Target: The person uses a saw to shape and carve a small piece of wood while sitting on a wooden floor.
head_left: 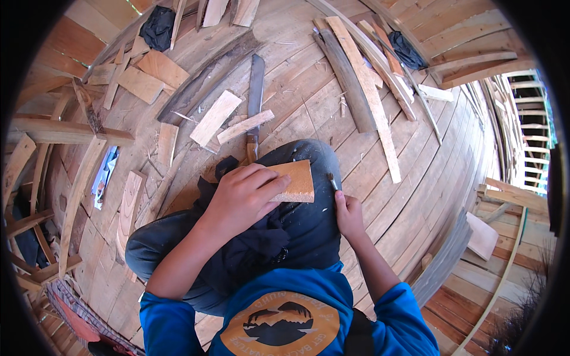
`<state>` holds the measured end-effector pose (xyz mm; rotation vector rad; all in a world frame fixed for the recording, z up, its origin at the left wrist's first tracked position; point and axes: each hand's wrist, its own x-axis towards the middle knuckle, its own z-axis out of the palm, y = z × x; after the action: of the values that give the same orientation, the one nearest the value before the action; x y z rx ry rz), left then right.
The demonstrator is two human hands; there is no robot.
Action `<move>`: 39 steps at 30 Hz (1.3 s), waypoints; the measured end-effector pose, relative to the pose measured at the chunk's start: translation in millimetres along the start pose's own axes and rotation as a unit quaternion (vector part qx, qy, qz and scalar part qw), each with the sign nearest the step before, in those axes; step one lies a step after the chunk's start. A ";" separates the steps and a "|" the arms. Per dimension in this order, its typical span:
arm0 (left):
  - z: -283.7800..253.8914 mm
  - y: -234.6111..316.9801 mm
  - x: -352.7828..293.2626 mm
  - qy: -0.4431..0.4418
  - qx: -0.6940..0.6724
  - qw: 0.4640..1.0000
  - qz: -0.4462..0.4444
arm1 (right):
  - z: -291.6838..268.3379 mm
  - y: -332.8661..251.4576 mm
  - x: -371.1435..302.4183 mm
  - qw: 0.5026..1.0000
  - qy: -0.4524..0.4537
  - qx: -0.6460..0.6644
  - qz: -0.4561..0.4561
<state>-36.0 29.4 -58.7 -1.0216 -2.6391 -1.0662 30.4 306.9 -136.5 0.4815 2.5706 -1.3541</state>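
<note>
My left hand [243, 199] grips a flat rectangular wooden block [295, 181], pressing it down on my raised knee in dark trousers. Just right of the knee, my right hand [348, 215] is closed around a small thin tool [332, 181] whose dark tip points up beside the block's right edge. A dark cloth [255, 243] lies bunched in my lap under the left wrist. A long machete [255, 101] with a wooden handle lies on the planks just beyond the knee, untouched.
I sit on a curved plank floor [427, 172] inside a wooden hull. Short offcuts [215, 117] and long laths [368, 89] lie scattered ahead. Dark bundles [157, 26] sit at the back. Frame ribs [65, 136] rise at left, more timber [510, 196] at right.
</note>
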 end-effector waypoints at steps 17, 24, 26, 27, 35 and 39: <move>33.0 -56.0 -30.9 0.011 -0.074 0.997 -0.036 | 3.3 32.2 8.3 1.000 0.004 0.021 0.006; 39.0 -57.7 -36.8 0.018 -0.071 0.996 -0.042 | 3.3 10.7 4.7 1.000 0.013 -0.006 -0.003; 38.7 -55.2 -37.1 0.021 -0.058 0.998 -0.033 | 2.9 5.4 3.2 1.000 0.021 -0.019 -0.006; 39.5 -54.4 -37.8 0.025 -0.052 0.998 -0.030 | 2.9 4.8 3.3 0.999 0.021 -0.024 -0.005; 46.3 -47.2 -40.8 0.057 -0.018 0.998 -0.002 | 0.7 8.8 4.7 0.999 0.019 -0.040 0.009; 47.6 -48.8 -43.8 0.063 -0.015 0.998 0.002 | 1.1 5.9 4.4 0.999 0.008 -0.032 0.011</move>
<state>-26.8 10.9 -137.1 -0.9321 -2.5286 -1.1344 28.5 310.0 -143.1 0.5109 2.6050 -1.2623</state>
